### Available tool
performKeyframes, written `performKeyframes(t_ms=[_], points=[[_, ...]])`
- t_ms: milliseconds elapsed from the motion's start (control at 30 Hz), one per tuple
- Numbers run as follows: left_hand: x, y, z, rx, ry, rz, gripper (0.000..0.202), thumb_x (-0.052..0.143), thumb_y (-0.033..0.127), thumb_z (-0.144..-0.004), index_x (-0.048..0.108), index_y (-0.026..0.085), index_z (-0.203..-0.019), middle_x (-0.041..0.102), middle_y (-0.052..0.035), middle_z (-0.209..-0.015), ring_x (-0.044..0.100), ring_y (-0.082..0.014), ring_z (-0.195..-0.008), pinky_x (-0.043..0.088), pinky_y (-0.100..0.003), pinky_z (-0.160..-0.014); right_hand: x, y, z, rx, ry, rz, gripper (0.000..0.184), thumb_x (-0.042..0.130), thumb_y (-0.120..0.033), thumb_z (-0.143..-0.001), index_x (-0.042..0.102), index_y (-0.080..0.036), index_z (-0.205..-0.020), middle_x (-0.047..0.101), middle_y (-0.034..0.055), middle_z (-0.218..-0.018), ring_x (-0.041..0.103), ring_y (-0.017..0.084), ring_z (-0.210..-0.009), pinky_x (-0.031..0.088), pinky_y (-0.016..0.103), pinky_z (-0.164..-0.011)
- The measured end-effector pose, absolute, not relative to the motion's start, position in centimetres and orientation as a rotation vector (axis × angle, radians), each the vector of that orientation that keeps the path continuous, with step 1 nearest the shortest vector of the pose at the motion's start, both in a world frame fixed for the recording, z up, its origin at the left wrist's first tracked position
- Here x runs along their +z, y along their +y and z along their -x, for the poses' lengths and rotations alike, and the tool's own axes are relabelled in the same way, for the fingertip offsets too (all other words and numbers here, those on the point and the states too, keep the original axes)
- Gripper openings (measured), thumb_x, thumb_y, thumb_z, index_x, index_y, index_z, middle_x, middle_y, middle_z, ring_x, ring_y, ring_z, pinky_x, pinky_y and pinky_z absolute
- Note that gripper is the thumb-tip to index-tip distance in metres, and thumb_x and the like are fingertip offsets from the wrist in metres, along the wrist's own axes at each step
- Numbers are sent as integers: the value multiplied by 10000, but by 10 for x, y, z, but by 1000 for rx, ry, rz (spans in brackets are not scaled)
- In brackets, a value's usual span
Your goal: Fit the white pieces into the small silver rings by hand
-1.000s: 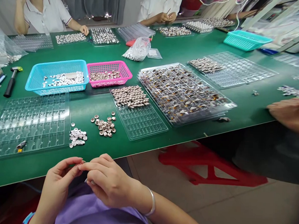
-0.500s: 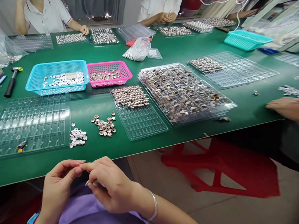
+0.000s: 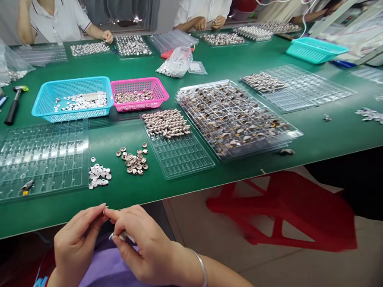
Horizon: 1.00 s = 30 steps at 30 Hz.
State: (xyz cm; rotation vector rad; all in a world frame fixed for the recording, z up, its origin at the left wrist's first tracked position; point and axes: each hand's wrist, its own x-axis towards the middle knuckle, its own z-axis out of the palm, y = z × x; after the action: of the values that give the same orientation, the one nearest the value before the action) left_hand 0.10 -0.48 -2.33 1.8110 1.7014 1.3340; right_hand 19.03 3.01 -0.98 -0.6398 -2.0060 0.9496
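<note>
My left hand (image 3: 75,244) and my right hand (image 3: 143,246) meet in front of my chest, just below the edge of the green table (image 3: 130,191). Their fingertips pinch together on a tiny part that I cannot make out. A small pale piece pokes out under my right fingers. My right wrist wears a silver bracelet (image 3: 203,274). On the table just beyond my hands lie a heap of white discs (image 3: 98,176) and a heap of brown ring parts (image 3: 134,161).
Clear plastic trays: one at left (image 3: 38,155), one half filled with coils (image 3: 175,138), a full one (image 3: 235,116). A blue basket (image 3: 72,97) and pink basket (image 3: 139,93) stand behind. A hammer (image 3: 15,102) lies far left. Two people work across the table. A red stool (image 3: 281,209) stands below.
My hands have sunk slightly lower and nearer to me while still pinched together. The other person's hand at the right table edge has withdrawn out of view.
</note>
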Motion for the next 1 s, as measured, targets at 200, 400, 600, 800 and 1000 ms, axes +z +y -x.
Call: performKeyframes(t_ms=[200, 400, 600, 800, 1000], points=[[-25, -5, -1, 1291, 1706, -2041, 345, 702, 121, -813, 749, 289, -1111, 802, -19, -950, 756, -162, -743, 602, -230, -774, -6, 33, -192, 1022, -1951, 710, 114, 530, -121, -894, 499, -222, -936, 716, 95, -1150, 660, 186, -915, 500, 317, -835], [-24, -9, -3, 1294, 1730, -1814, 223, 733, 197, -782, 783, 270, -987, 805, -23, -882, 754, -186, -690, 618, -255, -699, -6, 36, -190, 1053, -1863, 736, 80, 527, -140, -903, 519, -215, -929, 722, 86, -1048, 658, 181, -907, 500, 316, -840], [-21, -10, -10, 1315, 1624, -1399, 165, 799, 240, -722, 794, 274, -884, 802, -1, -798, 752, -179, -649, 624, -221, -622, -7, 47, -183, 1429, -1614, 879, 61, 568, -229, -868, 566, -187, -824, 596, 4, -759, 542, 121, -663, 456, 238, -621], [-22, -9, -11, 1352, 1573, -1243, 181, 836, 238, -676, 802, 279, -848, 802, 9, -770, 757, -184, -640, 633, -217, -626, -10, 50, -179, 1582, -1535, 908, 91, 614, -240, -817, 558, -177, -784, 532, -24, -710, 464, 100, -609, 385, 224, -561], [-24, -12, -9, 1349, 1542, -1317, 251, 809, 154, -701, 798, 316, -892, 803, 36, -814, 758, -151, -687, 618, -170, -669, -10, 49, -177, 1594, -1549, 921, 77, 614, -219, -803, 562, -174, -770, 532, -25, -703, 460, 100, -612, 379, 222, -562]])
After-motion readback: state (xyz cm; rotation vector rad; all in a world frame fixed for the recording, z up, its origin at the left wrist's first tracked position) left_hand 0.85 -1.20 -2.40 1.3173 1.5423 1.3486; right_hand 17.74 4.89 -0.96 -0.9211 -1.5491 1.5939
